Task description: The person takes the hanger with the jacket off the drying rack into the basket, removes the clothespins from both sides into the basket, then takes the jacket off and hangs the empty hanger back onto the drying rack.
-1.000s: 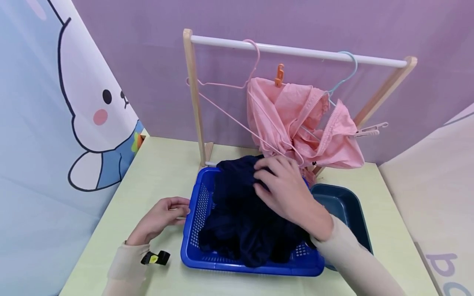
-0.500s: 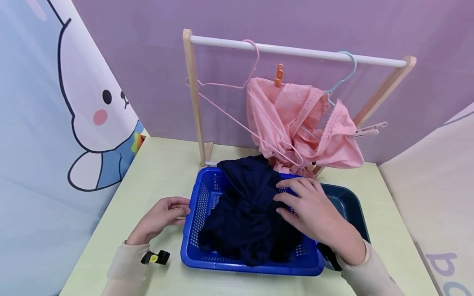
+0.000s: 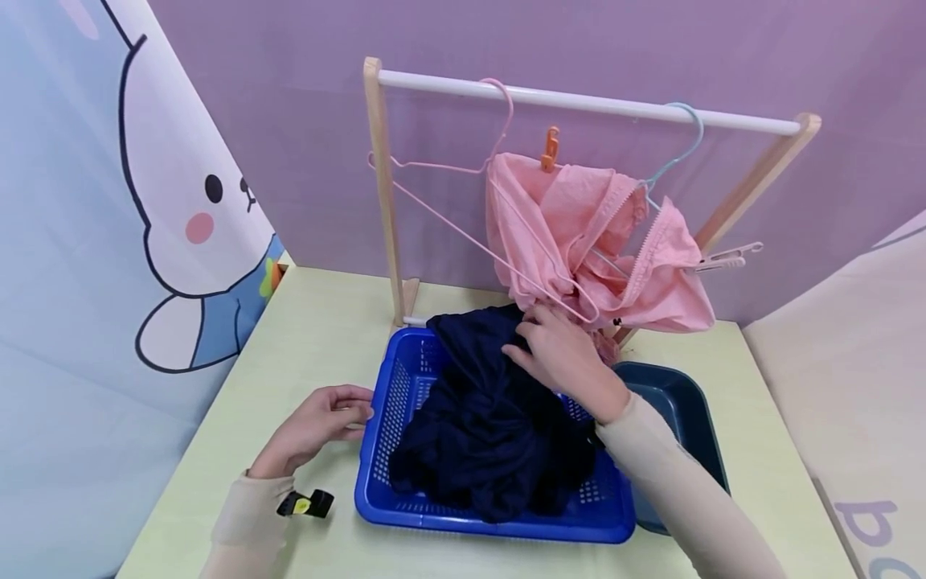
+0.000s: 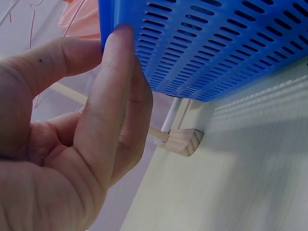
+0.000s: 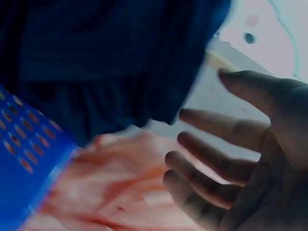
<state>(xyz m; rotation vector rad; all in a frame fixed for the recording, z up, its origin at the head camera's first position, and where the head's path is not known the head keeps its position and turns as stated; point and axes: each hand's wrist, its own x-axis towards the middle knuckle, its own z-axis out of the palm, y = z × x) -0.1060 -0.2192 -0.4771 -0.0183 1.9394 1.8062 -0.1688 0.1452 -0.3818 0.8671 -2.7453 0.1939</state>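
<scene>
A blue perforated basket (image 3: 495, 531) holds a crumpled dark navy garment (image 3: 499, 434). My left hand (image 3: 321, 422) pinches the basket's left rim; the left wrist view shows that hand (image 4: 91, 110) with thumb and finger at the blue edge. Over the basket's back part hovers my right hand (image 3: 564, 354), beside the navy cloth. Seen from the right wrist, the hand (image 5: 240, 154) has spread, slightly bent fingers with nothing between them, apart from the garment (image 5: 120, 57). Just behind hangs a pink zip garment (image 3: 550, 209).
A rack (image 3: 593, 103) with wooden posts carries a pink hanger (image 3: 441, 169) and a mint hanger (image 3: 683, 157). An orange clip (image 3: 550, 149) and a pale clothespin (image 3: 723, 259) are on the pink garment. A dark teal basin (image 3: 694, 410) stands right of the basket.
My right hand first drew back to the right and toward me, then moved up and left to the basket's back edge. The navy garment shifted slightly early on. My left hand stayed put.
</scene>
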